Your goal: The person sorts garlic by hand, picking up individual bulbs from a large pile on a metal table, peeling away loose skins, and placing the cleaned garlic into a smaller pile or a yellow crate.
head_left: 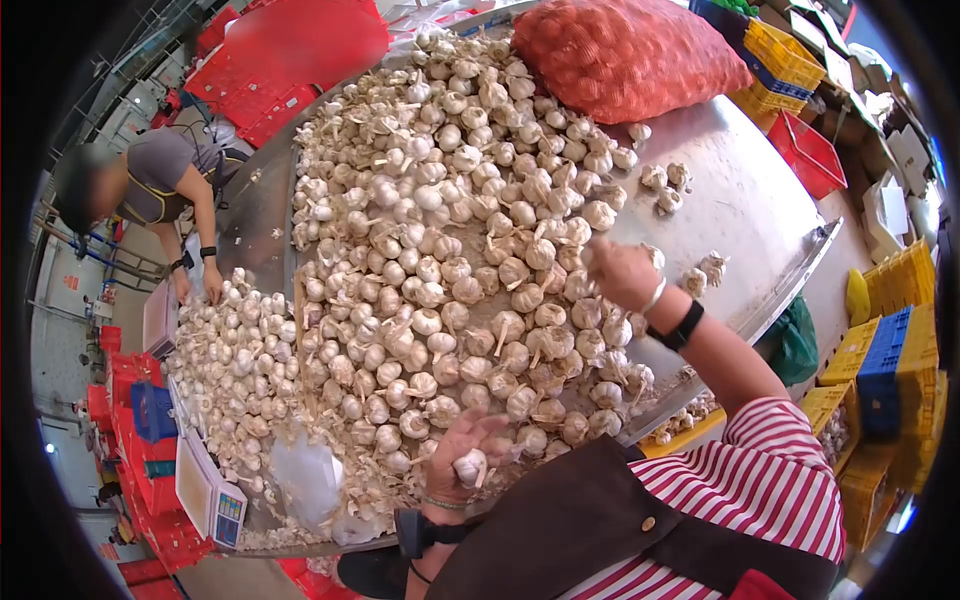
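A broad heap of garlic bulbs (pixel 430 270) covers the metal table (pixel 745 165) in front of me. Low in the head view, near the table's front edge, my left hand (pixel 455 445) is turned palm up with its fingers partly curled. A single garlic bulb (pixel 470 467) with a short stem rests in its grip. My right hand (pixel 625 274) reaches over the right side of the heap, its fingers bent and somewhat blurred. What those fingers hold, if anything, I cannot make out. A few loose bulbs (pixel 668 190) lie on bare metal beyond it.
A full red mesh sack (pixel 630 55) lies at the far end. At left, a co-worker (pixel 170 175) bends over smaller garlic (pixel 235 350), with a digital scale (pixel 210 495) at the table edge. Yellow crates (pixel 900 285) stand right, red crates (pixel 130 390) left.
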